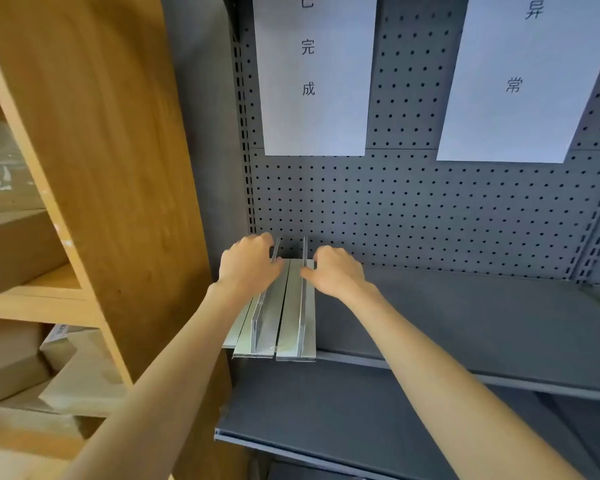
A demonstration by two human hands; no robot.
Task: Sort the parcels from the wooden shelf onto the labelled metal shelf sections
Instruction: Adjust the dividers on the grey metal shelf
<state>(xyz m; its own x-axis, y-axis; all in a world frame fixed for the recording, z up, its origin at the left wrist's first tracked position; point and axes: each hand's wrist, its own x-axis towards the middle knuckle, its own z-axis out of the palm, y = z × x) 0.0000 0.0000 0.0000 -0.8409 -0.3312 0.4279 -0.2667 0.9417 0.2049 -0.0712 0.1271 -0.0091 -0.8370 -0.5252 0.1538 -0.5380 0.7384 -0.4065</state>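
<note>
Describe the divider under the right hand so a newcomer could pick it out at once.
Find the grey metal shelf below the pegboard with two paper labels. At its left end lie several silver dividers. The one meant is the rightmost, lying straight, its upright fin touched by the right hand; its neighbour slants left.

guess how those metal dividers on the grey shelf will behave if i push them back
The dividers look like rigid sheet metal with upright fins, so probably stiff. Lying flat on the smooth shelf, they would likely slide, not tip. Their front ends overhang the edge, so they might drop if pulled.
</note>
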